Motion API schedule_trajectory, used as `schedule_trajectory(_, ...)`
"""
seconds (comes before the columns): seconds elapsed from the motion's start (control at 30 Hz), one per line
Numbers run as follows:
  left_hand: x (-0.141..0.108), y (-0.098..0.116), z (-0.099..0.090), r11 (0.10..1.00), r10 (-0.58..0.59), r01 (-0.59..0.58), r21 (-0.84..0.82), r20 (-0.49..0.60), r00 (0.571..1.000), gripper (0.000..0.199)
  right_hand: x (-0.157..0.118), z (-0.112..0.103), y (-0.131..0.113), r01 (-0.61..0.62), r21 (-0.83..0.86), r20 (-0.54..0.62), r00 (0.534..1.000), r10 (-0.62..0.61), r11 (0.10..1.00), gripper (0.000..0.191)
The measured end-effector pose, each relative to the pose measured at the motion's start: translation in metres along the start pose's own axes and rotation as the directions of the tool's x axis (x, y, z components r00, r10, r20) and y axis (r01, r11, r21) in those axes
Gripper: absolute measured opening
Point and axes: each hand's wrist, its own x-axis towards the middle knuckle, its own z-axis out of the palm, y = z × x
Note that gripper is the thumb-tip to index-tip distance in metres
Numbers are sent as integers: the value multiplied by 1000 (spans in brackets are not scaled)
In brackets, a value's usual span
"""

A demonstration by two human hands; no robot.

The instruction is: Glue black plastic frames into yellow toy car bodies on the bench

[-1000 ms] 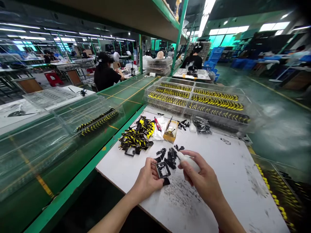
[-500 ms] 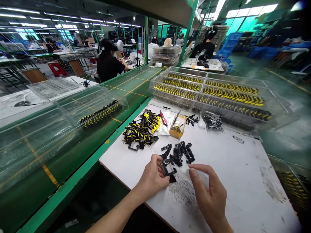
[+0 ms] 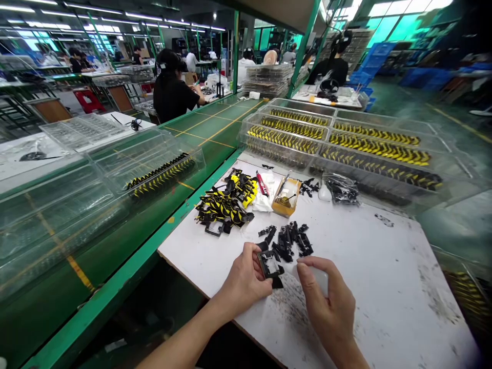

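Observation:
A small dark square frame (image 3: 270,264) is pinched between the fingers of my left hand (image 3: 247,283), tilted above the white board (image 3: 388,266). Just to its right, my right hand (image 3: 330,300) has thumb and index finger pressed around a translucent whitish piece (image 3: 318,279), mostly hidden by the fingers. Small black clips (image 3: 292,241) lie in a pile beyond both hands. Farther left sits a heap of black and yellow parts (image 3: 225,207). A red cutter (image 3: 262,183) and a yellowish box (image 3: 286,197) with a small tool in it are behind the clips.
Clear trays (image 3: 284,154) filled with black and yellow parts stand at the back. Another clear tray (image 3: 96,179) rests on the green conveyor (image 3: 215,125) at left. A bag of black parts (image 3: 341,189) lies near the back trays. A person in black (image 3: 172,97) sits beyond the conveyor.
The view has shifted slightly. My right hand is a little closer to the dark frame, which has turned slightly in my left hand.

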Motion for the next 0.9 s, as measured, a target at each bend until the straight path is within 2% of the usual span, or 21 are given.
schedule_trajectory(0.23, 0, 1, 0, 1000, -2, 2, -5, -1, 1000, 50, 0, 4, -6, -98, 23, 1, 995, 98, 995, 21)
schedule_trajectory(0.9, 0, -3, -1, 1000, -5, 5, 14, 6, 1000, 50, 0, 5, -5, -100, 21, 17, 995, 100, 995, 23)
